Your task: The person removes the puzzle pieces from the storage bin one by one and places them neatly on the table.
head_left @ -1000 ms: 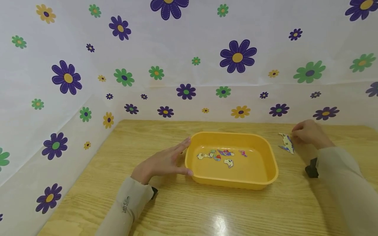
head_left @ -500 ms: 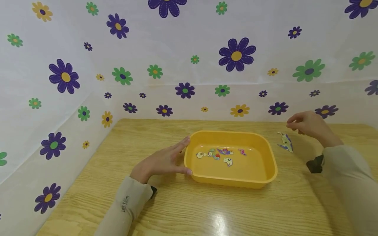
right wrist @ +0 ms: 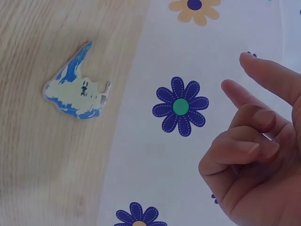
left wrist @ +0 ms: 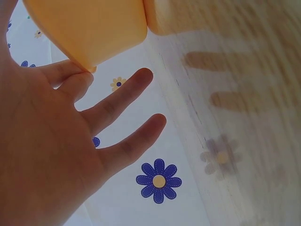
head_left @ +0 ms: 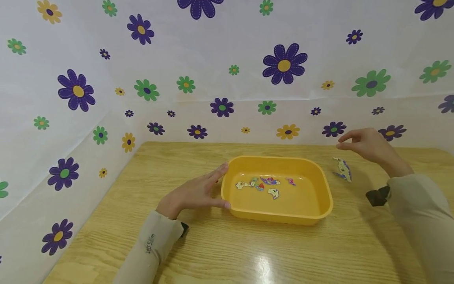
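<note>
My left hand (head_left: 196,197) spans the left end of a yellow plastic tray (head_left: 276,219), thumb at the near corner and fingers at the far one. In the left wrist view, fingertips touch the tray's rim (left wrist: 87,67), while two other fingers (left wrist: 136,141) stretch out straight beside it. My right hand (head_left: 370,150) hovers beyond a flat irregular cut-out piece (head_left: 343,169), index finger and thumb apart, holding nothing. The right wrist view shows its other fingers (right wrist: 235,150) bent. That cut-out piece, cream with blue edges (right wrist: 75,94), lies on the table right of the tray, apart from the hand.
Several small coloured cut-outs (head_left: 273,193) lie flat inside the tray. A wood-grain table (head_left: 213,252) bears everything. Its back edge meets a white flower-patterned sheet (head_left: 205,51), which also closes off the left side.
My right hand has risen from the table beside the cut-out piece and moved slightly left, its thumb and index finger now spread. The left hand keeps its place at the tray.
</note>
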A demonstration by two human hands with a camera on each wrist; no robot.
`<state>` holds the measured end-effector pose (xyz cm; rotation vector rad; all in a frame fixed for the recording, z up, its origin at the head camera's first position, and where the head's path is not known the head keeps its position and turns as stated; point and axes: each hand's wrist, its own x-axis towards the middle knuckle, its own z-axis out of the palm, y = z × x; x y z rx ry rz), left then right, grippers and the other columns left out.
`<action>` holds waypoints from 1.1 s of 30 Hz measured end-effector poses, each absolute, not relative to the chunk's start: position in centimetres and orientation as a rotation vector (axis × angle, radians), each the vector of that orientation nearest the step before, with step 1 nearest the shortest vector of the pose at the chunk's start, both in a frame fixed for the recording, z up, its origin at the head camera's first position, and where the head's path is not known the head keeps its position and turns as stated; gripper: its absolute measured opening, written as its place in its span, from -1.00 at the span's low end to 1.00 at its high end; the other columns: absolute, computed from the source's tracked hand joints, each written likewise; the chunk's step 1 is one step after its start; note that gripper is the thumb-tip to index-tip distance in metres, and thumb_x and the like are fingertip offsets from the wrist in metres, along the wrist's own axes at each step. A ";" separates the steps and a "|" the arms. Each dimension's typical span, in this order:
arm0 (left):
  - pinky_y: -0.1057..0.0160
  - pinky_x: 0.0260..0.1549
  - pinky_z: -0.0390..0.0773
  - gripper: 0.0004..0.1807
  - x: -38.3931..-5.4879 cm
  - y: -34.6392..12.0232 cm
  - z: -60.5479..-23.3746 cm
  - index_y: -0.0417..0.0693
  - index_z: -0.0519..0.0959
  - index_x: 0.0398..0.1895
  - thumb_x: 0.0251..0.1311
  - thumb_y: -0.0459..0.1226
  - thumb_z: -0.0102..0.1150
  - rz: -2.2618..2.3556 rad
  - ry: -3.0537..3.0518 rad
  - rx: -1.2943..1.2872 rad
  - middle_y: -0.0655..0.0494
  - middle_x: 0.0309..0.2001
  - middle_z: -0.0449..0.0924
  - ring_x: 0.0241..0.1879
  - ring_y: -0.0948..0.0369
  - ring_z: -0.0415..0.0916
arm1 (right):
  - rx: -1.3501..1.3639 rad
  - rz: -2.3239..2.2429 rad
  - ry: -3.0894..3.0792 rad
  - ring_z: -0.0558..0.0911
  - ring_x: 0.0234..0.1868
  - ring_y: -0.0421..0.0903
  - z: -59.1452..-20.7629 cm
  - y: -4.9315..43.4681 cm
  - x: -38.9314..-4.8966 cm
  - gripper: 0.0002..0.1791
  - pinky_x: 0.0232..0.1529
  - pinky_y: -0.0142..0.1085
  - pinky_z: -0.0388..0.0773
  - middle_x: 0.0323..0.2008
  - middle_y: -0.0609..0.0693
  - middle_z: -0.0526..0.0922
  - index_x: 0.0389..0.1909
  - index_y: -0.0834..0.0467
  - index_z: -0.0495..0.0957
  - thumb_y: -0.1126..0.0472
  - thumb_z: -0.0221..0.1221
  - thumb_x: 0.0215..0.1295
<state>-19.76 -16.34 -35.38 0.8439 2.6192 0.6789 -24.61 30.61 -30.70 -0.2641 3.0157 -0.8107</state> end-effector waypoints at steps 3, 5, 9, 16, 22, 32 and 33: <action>-0.06 0.47 0.06 0.25 -19.8 -16.4 -35.3 0.09 -0.17 0.67 0.10 0.30 0.35 0.676 2.621 0.842 0.17 0.65 -0.29 0.57 0.11 -0.14 | -0.267 -0.824 2.997 0.35 -0.37 0.02 -30.3 30.1 -24.5 -0.50 -0.50 -0.28 0.32 -0.41 0.10 0.45 0.09 0.48 0.55 0.08 0.20 0.47; -0.06 0.47 0.06 0.25 -19.8 -16.4 -35.3 0.08 -0.17 0.67 0.10 0.29 0.35 0.678 2.622 0.843 0.16 0.64 -0.28 0.57 0.12 -0.13 | -0.257 -0.837 2.983 0.34 -0.37 0.02 -30.2 29.8 -24.4 -0.48 -0.52 -0.29 0.31 -0.41 0.09 0.43 0.11 0.48 0.54 0.06 0.21 0.46; -0.05 0.47 0.05 0.25 -19.7 -16.3 -35.3 0.07 -0.17 0.67 0.11 0.30 0.34 0.680 2.619 0.842 0.18 0.64 -0.29 0.58 0.12 -0.15 | -0.278 -0.853 2.979 0.32 -0.44 -0.02 -29.9 29.1 -24.3 -0.46 -0.57 -0.32 0.26 -0.47 0.06 0.36 0.13 0.45 0.55 0.05 0.25 0.42; -0.05 0.47 0.05 0.25 -19.7 -16.3 -35.1 0.07 -0.17 0.67 0.10 0.31 0.34 0.684 2.616 0.841 0.17 0.64 -0.29 0.58 0.13 -0.15 | -0.424 -0.849 2.933 0.25 -0.63 -0.13 -29.4 27.7 -24.1 -0.47 -0.63 -0.37 0.19 -0.62 -0.03 0.25 0.15 0.40 0.56 0.07 0.31 0.36; -0.06 0.47 0.06 0.25 -19.6 -16.2 -35.1 0.07 -0.17 0.67 0.11 0.29 0.35 0.682 2.613 0.845 0.16 0.64 -0.30 0.58 0.12 -0.15 | -0.622 -0.895 2.863 0.21 -0.67 -0.20 -29.0 26.6 -23.6 -0.50 -0.61 -0.37 0.22 -0.69 -0.07 0.22 0.17 0.40 0.56 0.21 0.36 0.31; -0.05 0.47 0.05 0.25 -19.8 -16.4 -35.4 0.09 -0.18 0.67 0.11 0.31 0.34 0.680 2.619 0.839 0.19 0.64 -0.30 0.58 0.14 -0.15 | -0.703 -0.819 2.819 0.28 -0.58 -0.14 -28.6 23.7 -23.2 -0.48 -0.55 -0.35 0.25 -0.63 -0.08 0.29 0.18 0.31 0.60 0.17 0.41 0.25; -0.05 0.47 0.05 0.25 -19.8 -16.4 -35.4 0.08 -0.17 0.67 0.11 0.31 0.33 0.681 2.617 0.838 0.18 0.64 -0.30 0.58 0.13 -0.15 | -0.720 -0.814 2.815 0.28 -0.58 -0.14 -28.6 23.4 -23.2 -0.49 -0.54 -0.34 0.24 -0.64 -0.08 0.28 0.17 0.31 0.60 0.17 0.41 0.24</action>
